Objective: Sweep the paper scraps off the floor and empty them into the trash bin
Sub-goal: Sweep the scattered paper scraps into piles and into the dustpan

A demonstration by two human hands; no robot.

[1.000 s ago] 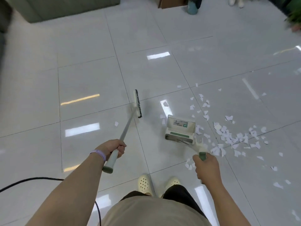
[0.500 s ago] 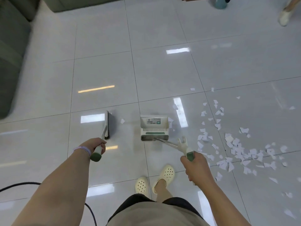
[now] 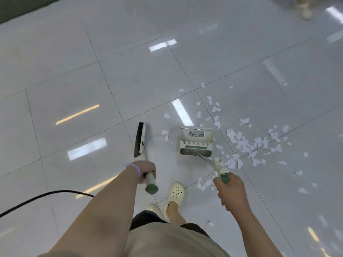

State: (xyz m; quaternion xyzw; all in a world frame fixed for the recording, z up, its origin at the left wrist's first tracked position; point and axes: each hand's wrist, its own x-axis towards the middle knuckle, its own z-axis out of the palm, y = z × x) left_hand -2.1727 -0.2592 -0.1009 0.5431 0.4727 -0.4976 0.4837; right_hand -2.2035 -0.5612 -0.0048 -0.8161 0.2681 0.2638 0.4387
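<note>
we've got the left hand (image 3: 146, 170) wrapped round the broom (image 3: 140, 140) and the right hand (image 3: 227, 184) gripping the dustpan (image 3: 195, 141) handle. the paper scraps (image 3: 246, 143) lie mostly right of the pan, nearer our right hand, while the broom stands left of it, head running lengthwise away from us, so it likely needs to cross over. no trash bin visible.

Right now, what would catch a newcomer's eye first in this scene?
The scatter of white paper scraps on the glossy tile floor, lying right of the dustpan. Next, the two tools: the left hand grips a broom, and the right hand grips the dustpan's handle, both near the person's feet.
</note>
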